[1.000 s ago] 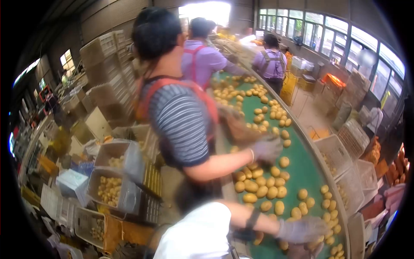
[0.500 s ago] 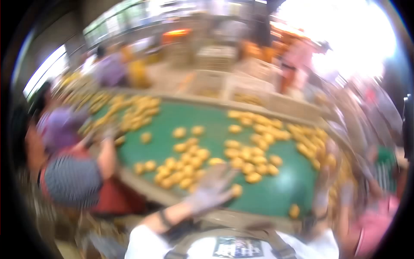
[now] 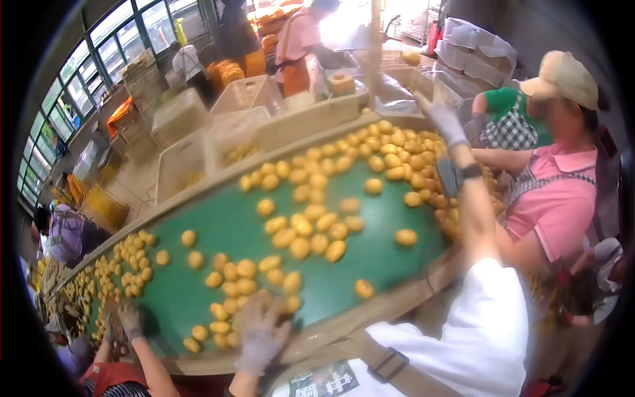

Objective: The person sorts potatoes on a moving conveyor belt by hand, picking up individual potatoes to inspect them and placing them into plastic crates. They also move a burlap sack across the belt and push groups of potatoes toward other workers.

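The left hand [image 3: 260,329], gloved, is spread flat with fingers apart over yellow fruit [image 3: 286,306] at the near edge of the green belt [image 3: 218,231]. The right hand [image 3: 442,120], gloved, is raised open above the belt's right end, holding nothing. Dozens of fruit are scattered, too many to count. Three co-workers are seen along the edges.
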Tool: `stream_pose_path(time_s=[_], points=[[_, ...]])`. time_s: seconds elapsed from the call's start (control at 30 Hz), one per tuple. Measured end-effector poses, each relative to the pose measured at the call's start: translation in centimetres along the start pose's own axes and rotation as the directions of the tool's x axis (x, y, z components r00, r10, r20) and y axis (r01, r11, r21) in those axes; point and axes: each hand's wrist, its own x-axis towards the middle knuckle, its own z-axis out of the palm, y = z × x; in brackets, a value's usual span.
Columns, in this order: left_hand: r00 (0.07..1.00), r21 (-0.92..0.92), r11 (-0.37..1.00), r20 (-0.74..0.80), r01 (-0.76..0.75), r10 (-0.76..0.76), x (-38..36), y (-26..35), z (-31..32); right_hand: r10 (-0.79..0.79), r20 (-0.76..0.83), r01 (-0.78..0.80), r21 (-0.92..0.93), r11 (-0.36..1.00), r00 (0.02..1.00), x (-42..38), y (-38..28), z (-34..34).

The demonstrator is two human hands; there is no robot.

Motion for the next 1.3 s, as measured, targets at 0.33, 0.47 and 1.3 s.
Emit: stream_pose_path(time_s=[0.33, 0.47, 1.3], points=[[0.967, 0.041, 0.967, 0.038, -0.252, 0.251, 5.1, 1.5, 3.1, 0.103, 0.707, -0.228, 0.084, 0.97, 0.699, -15.5, -14.0, 11.9], [0.972, 0.029, 0.971, 0.0, -0.236, 0.237, 5.3, 0.3, 3.0, -0.126, 0.846, -0.064, 0.186, 0.98, 0.518, -17.3, -24.3, 10.8], [0.799, 0.088, 0.838, -0.368, 0.539, -0.475, -4.2, -6.4, -3.9, -0.309, 0.762, -0.036, 0.398, 0.917, 0.569, -12.8, -23.7, 22.5]])
